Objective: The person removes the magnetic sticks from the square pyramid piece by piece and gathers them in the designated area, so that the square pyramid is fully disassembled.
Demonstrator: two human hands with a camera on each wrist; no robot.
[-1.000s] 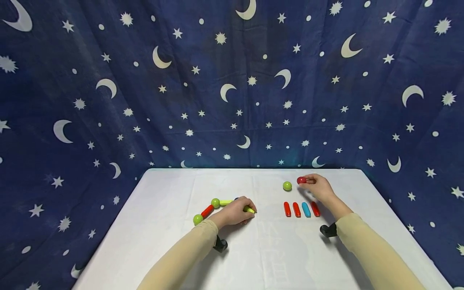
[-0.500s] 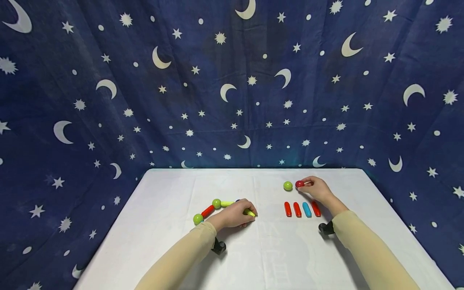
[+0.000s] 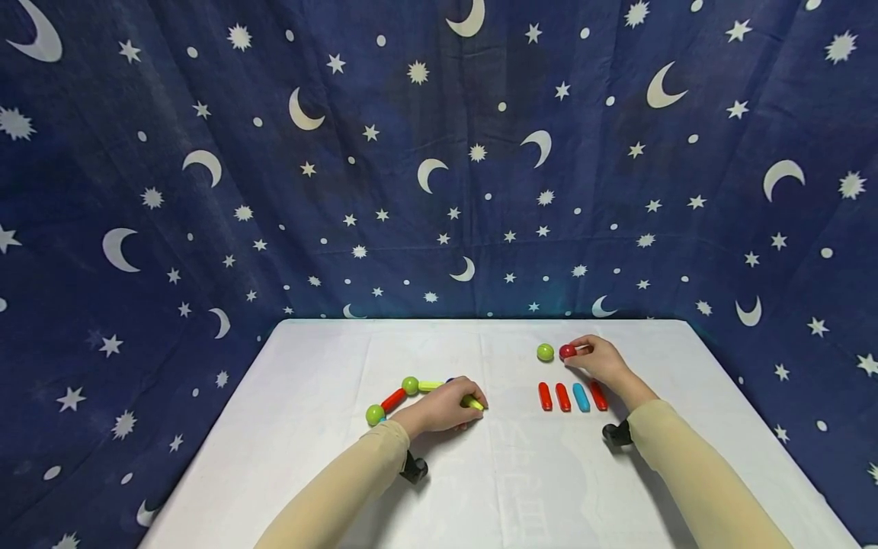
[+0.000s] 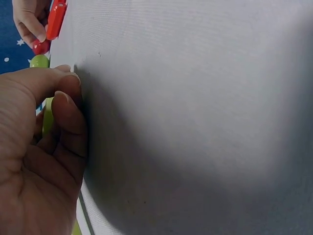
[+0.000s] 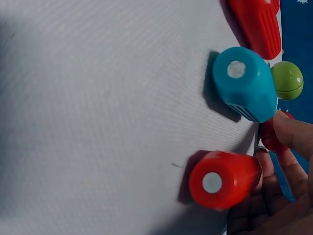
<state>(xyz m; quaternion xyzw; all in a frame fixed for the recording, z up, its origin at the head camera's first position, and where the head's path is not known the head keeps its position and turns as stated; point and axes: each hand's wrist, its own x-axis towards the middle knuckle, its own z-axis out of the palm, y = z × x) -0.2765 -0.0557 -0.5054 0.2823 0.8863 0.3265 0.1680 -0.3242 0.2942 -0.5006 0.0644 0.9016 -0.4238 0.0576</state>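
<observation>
My right hand [image 3: 602,361] pinches a red ball [image 3: 567,351] between thumb and fingers, close to the right of a green ball [image 3: 545,351]. In the right wrist view the thumb lies across the red ball [image 5: 274,133]. My left hand [image 3: 447,404] holds a yellow-green rod [image 3: 472,402], whose end shows past the fingers. Behind that hand runs a chain of a green ball [image 3: 374,415], a red rod [image 3: 393,400], another green ball [image 3: 410,385] and a yellow-green rod [image 3: 430,386]. A dark blue piece peeks out above the left knuckles, mostly hidden.
Between the right hand and the table's front, a row of rods lies side by side: several red ones, such as the leftmost red rod [image 3: 545,396], and one blue rod [image 3: 581,397]. The white table [image 3: 329,496] ends at a dark blue curtain [image 3: 384,168] with moons and stars.
My right hand has brought the red ball slightly left and nearer, down beside the green ball. The left hand has stayed nearly still with its rod.
</observation>
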